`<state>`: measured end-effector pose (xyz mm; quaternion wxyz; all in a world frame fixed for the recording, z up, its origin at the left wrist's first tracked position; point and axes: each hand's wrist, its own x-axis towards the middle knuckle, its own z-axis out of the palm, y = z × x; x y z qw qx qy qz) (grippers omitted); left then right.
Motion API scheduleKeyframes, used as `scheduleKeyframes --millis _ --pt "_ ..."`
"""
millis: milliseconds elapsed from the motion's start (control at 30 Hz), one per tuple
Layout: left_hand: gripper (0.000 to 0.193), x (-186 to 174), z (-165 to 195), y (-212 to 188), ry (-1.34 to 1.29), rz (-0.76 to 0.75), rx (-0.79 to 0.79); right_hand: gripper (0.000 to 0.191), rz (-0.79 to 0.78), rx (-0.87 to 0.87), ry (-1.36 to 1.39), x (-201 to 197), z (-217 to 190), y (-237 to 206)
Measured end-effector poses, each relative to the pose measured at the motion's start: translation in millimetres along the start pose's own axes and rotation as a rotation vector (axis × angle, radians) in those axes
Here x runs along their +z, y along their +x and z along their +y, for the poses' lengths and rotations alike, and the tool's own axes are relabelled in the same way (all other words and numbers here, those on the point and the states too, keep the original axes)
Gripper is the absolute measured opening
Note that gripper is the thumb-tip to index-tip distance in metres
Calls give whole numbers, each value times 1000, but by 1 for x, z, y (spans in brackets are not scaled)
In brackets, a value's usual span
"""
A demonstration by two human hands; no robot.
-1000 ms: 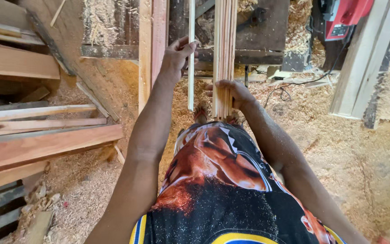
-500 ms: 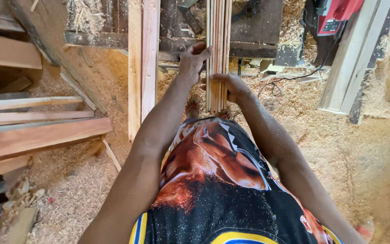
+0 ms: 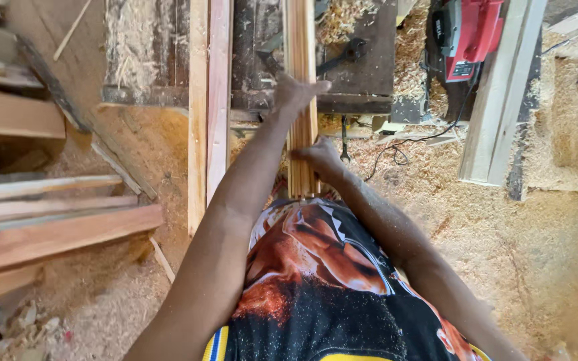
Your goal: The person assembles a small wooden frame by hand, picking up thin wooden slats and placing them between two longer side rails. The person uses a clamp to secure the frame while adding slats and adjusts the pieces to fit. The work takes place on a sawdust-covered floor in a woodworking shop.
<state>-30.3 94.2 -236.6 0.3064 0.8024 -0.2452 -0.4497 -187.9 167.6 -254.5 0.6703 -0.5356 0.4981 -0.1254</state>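
Strips now gathered under both hands' fingers.

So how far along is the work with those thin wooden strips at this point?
Done: the thin strips sit gathered in one bundle. In hand: left hand rests on top, right hand grips the near end. Left: two planks alongside lie untouched.

Woodworking shop; sawdust floor; stacked planks; red power tool
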Motion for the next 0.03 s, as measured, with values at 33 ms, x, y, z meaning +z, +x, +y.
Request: scheduleKeyframes --millis 33 --pt "114 0 11 4 -66 58 17 41 -31 -121 63 1 -8 -3"
